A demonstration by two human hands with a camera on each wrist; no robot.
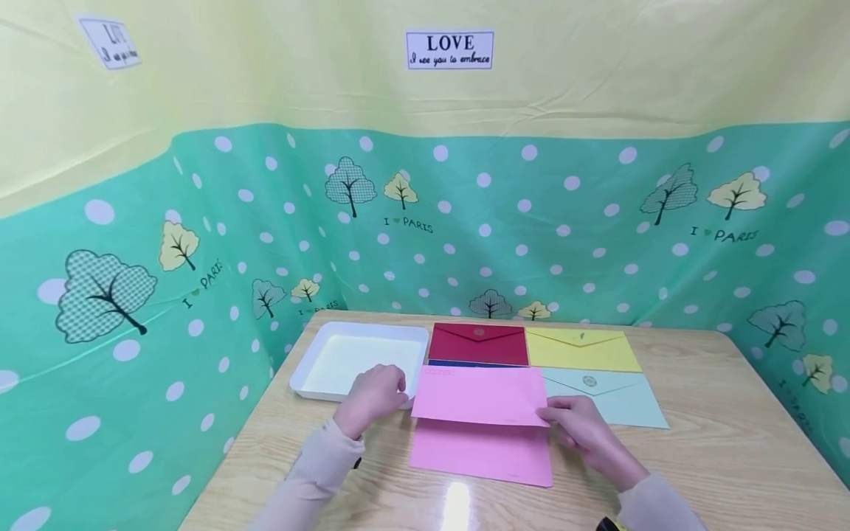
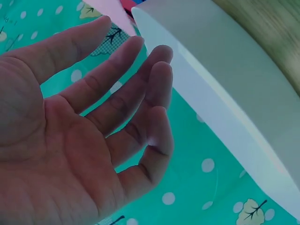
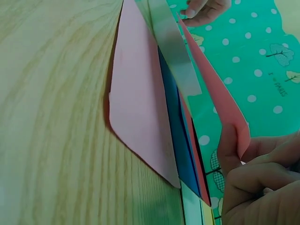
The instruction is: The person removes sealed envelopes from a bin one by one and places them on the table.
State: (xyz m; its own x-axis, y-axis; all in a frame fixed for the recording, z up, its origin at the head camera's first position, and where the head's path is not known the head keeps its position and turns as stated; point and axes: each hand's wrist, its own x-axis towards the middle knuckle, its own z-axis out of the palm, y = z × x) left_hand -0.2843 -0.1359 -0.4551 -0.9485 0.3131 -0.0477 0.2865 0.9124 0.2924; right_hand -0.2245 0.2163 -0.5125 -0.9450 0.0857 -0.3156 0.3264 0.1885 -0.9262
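My right hand [image 1: 587, 431] pinches the right edge of a pink envelope [image 1: 478, 395], thumb against fingers. The envelope is lifted off the table; small printed boxes show at its upper left corner. Below it, a second pink envelope [image 1: 481, 451] lies flat on the wood, partly covered in the head view. My left hand [image 1: 373, 394] hovers by the near right corner of a white tray [image 1: 305, 369], left of the held envelope. In the left wrist view its fingers [image 2: 159, 126] are loosely bent, with nothing between them.
Behind the pink envelopes lie a dark red envelope [image 1: 465, 345] and a mostly hidden navy one [image 1: 474, 363]. To the right are a yellow envelope [image 1: 587, 352] and a pale green one [image 1: 617, 398]. A patterned curtain [image 1: 544, 243] stands around the wooden table [image 1: 724, 442].
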